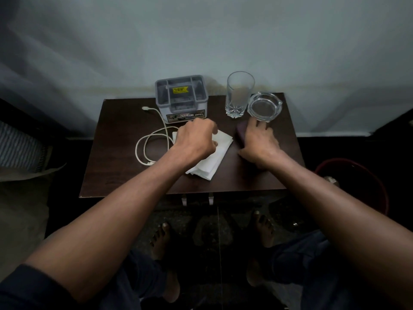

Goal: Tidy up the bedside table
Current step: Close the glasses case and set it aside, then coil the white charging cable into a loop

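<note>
A dark wooden bedside table [116, 171] carries a grey plastic organiser box [181, 98] at the back, a white charging cable [149, 142] coiled at the left, and folded white tissues [212, 159] in the middle. My left hand [195, 139] hovers over the tissues with its fingers curled; what they hold is hidden. My right hand [259, 142] lies flat on a dark purple object [241, 130], fingers reaching toward a glass ashtray [264, 106]. A tall empty drinking glass [239, 93] stands just left of the ashtray.
A pale wall runs behind the table. A red bucket [366, 182] stands on the floor to the right. Striped bedding [20, 148] lies at the left. My bare feet are on the dark floor below the table's front edge.
</note>
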`<state>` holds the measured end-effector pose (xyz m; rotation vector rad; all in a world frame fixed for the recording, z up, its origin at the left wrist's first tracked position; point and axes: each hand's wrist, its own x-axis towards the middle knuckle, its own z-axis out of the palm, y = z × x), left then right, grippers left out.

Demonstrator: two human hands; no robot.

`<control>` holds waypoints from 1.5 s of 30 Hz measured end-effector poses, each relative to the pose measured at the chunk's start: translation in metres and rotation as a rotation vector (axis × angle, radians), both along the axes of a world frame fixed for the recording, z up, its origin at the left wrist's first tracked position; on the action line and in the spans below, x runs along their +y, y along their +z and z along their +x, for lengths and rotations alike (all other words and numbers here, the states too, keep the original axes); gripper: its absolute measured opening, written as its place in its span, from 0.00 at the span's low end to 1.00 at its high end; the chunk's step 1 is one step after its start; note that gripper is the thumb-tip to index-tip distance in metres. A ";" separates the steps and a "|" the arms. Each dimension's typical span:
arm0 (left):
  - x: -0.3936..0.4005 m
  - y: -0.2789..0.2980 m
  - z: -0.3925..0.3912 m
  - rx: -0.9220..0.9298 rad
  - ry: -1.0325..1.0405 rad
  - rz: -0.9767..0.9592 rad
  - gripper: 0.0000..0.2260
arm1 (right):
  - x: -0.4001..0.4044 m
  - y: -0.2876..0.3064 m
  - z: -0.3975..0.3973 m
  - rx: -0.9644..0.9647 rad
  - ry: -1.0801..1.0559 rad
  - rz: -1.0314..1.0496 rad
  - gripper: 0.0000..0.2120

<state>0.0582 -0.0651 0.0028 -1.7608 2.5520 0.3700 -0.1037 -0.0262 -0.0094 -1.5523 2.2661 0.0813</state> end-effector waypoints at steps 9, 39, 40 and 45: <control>-0.001 0.003 0.019 0.046 0.085 0.124 0.08 | -0.014 0.011 0.030 -0.174 0.257 -0.383 0.16; 0.016 0.041 0.141 0.262 0.182 0.182 0.07 | -0.033 0.000 0.143 -0.377 0.383 -0.348 0.34; 0.016 0.046 0.146 0.444 0.181 0.217 0.07 | -0.032 0.004 0.145 -0.451 0.376 -0.428 0.36; 0.023 0.071 0.158 1.032 0.220 0.417 0.16 | -0.029 0.023 0.156 -0.930 0.331 -0.529 0.24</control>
